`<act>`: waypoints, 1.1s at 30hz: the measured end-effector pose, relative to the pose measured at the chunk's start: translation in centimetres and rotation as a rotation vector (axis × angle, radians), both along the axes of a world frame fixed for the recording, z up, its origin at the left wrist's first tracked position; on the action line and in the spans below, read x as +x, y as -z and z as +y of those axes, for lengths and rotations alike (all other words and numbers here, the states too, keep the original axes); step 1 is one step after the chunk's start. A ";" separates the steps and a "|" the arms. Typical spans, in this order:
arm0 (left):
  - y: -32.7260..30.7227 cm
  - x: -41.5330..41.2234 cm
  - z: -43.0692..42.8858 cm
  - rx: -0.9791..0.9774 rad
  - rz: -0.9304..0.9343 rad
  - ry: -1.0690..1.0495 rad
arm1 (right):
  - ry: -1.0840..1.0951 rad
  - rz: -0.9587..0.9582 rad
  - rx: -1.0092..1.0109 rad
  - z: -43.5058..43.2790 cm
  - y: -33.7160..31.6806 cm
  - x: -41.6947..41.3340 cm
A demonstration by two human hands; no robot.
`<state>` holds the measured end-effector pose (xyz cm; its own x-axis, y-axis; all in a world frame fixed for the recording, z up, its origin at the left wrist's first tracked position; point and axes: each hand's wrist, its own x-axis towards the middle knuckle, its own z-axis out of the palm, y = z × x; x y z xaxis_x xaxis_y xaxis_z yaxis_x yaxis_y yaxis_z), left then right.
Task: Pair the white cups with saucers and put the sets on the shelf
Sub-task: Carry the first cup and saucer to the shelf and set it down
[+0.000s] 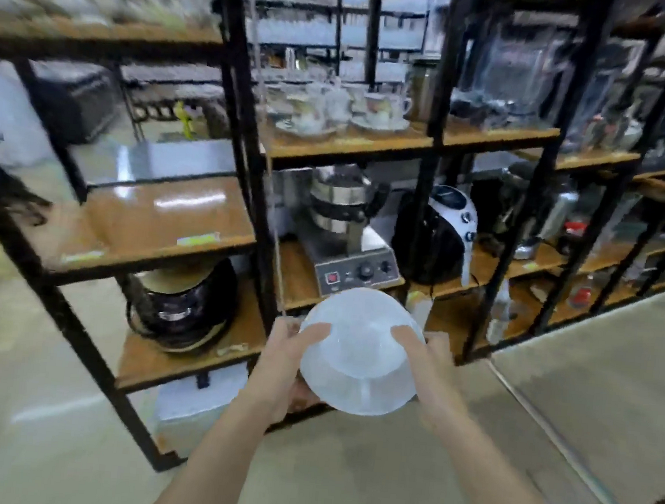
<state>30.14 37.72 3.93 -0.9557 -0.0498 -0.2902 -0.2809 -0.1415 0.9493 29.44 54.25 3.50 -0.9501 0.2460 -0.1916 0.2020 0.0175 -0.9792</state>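
Both hands hold a white saucer (360, 352) with what looks like a white cup resting in its middle, in front of the black-framed wooden shelf unit (373, 144). My left hand (283, 363) grips the saucer's left rim, thumb on top. On the opposite rim my right hand (431, 367) does the same. The set hangs in the air at about the height of the lower shelves. Several patterned cups on saucers (336, 108) stand on the upper middle shelf. The picture is blurred.
The left middle shelf (155, 218) shows a bare wooden top. Below it sits a dark round appliance (182, 302). A steel machine with knobs (348, 241) and a black-and-white appliance (442, 234) fill the middle shelf. Pale floor lies in front.
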 end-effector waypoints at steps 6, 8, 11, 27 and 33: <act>-1.2 -2.0 -11.1 0.022 0.012 -0.262 | -0.248 -0.018 0.035 -11.7 -0.5 -7.3; -1.1 -3.5 -13.9 0.018 0.010 -0.337 | -0.301 -0.036 -0.005 -15.0 -0.3 -10.0; -0.6 -6.6 -17.6 0.000 0.033 -0.433 | -0.399 0.004 0.011 -19.3 0.0 -13.9; -0.4 -24.8 -32.4 0.037 -0.058 -0.757 | -0.684 -0.036 0.117 -37.6 0.7 -35.7; -0.2 -30.6 -39.5 -0.037 -0.118 -0.836 | -0.699 -0.051 0.184 -44.3 1.3 -40.5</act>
